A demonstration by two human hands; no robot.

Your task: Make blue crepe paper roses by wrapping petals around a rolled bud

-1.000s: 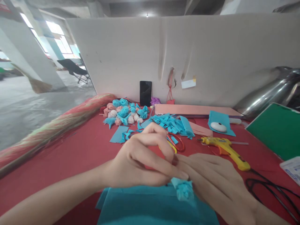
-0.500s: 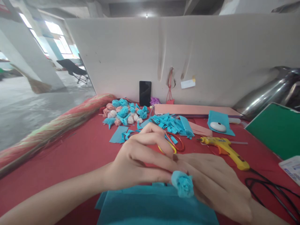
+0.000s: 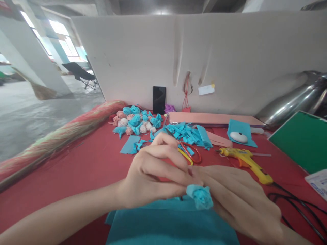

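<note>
A small blue crepe paper rose (image 3: 202, 196) is pinched between my two hands at the lower middle. My left hand (image 3: 159, 170) comes in from the left, thumb and index finger closed at the rose's base. From the right, my right hand (image 3: 237, 197) is bent over it with its fingertips pressed against the rose; the thumb is hidden. Sheets of blue crepe paper (image 3: 171, 224) lie below both hands. Just behind my left fingers are scissors (image 3: 196, 154) with red and yellow handles, partly covered.
Finished paper roses (image 3: 135, 120) in blue, pink and white are heaped at the back left. Blue paper strips (image 3: 186, 132) lie beside them. On the right are a yellow glue gun (image 3: 245, 161) with a black cord, a white oval device (image 3: 238, 137) and a green board (image 3: 301, 139).
Both hands stay on the rose, which has tipped slightly and risen a little. The view has shifted slightly; the things on the table look unmoved.
</note>
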